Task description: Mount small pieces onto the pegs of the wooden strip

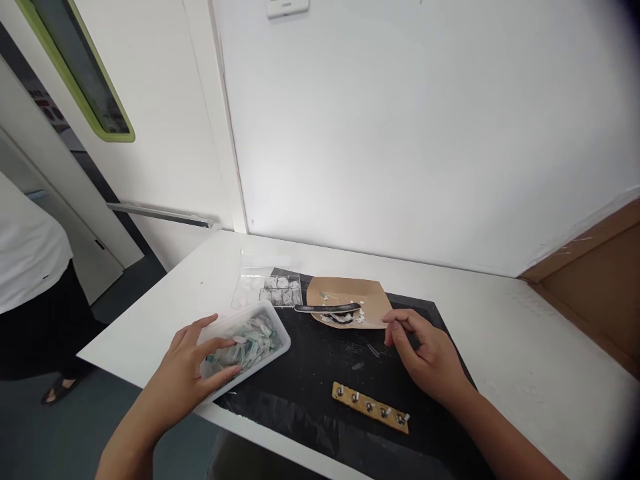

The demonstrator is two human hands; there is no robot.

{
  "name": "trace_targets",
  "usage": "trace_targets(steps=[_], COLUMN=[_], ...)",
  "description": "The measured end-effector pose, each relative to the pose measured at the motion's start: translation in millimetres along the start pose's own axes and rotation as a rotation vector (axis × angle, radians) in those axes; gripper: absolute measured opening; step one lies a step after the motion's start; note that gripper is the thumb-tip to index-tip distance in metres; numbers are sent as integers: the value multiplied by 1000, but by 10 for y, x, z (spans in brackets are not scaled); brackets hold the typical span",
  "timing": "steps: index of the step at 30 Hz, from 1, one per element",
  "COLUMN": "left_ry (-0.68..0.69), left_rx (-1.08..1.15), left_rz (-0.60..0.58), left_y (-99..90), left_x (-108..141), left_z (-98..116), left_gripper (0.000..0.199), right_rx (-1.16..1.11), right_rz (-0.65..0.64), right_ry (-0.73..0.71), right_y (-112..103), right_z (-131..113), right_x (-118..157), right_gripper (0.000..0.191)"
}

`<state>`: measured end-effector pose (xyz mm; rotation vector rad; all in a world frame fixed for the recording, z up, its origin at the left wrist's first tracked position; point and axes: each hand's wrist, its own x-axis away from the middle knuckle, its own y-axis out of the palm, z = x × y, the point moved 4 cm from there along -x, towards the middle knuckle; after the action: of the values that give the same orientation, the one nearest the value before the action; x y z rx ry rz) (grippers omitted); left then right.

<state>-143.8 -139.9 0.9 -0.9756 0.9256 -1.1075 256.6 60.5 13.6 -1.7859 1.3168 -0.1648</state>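
— Tub (283, 333), in the head view: where exactly?

— At the left edge of the black sheet (310, 373) on the white surface (475, 300). Filled with loose clear and greenish slivers (257, 347).

— And the left hand (183, 373)?

— Over the tub, grip wide, thumb and forefinger well apart. Nothing visibly pinched between. One pale sliver right by the forefinger's tip; touching or not, cannot tell.

— Right hand (430, 353)?

— Above the sheet, beside the brown tray (360, 290). Grip loosely curled, thumb near forefinger. Too small a gap to read, so cannot tell about anything held there.

— Step in hand, at a guess?

— Looks like choosing or reaching for a sliver in the tub.

— Next move calls for what?

— Probably a light, narrow pinch on a single sliver, without dragging neighbours along.

— Anything else nearby?

— Long slim tool (325, 309) lying across the tray, with white bits around and below. Just left, a clear divided case (301, 293) with white contents. Nearer the body, a tan bar (376, 414) with five small metal mounts. Two loose clear pieces between bar and tray. Far left, a standing person (30, 247) in white top and dark trousers.
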Motion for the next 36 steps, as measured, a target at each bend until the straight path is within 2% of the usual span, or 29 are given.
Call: trace_targets(steps=[4,7,13,19,23,28,36], left_ry=[-37,-17,132,156,158,199,211], left_rx=[1,-14,-101,-141,-81,25,54], left_rz=[-39,-25,78,222,183,106,162], left_y=[47,70,32,-104,-132,-109,-123], left_x=[-50,-75,-69,-74,-87,-113,-119], left_z=[-47,-58,61,130,112,113,156], left_gripper=[48,45,25,21,25,29,31], right_rx=[12,13,15,28,46,36,16], right_rz=[2,8,17,18,32,-17,-41], right_ry=[-13,-23,-33,-30,3,16,-15], right_y=[-5,-4,-11,-19,-17,3,-3], right_z=[-2,-1,2,0,10,21,2], right_x=[8,7,4,14,-1,-14,-13], right_gripper=[23,23,23,22,22,24,25])
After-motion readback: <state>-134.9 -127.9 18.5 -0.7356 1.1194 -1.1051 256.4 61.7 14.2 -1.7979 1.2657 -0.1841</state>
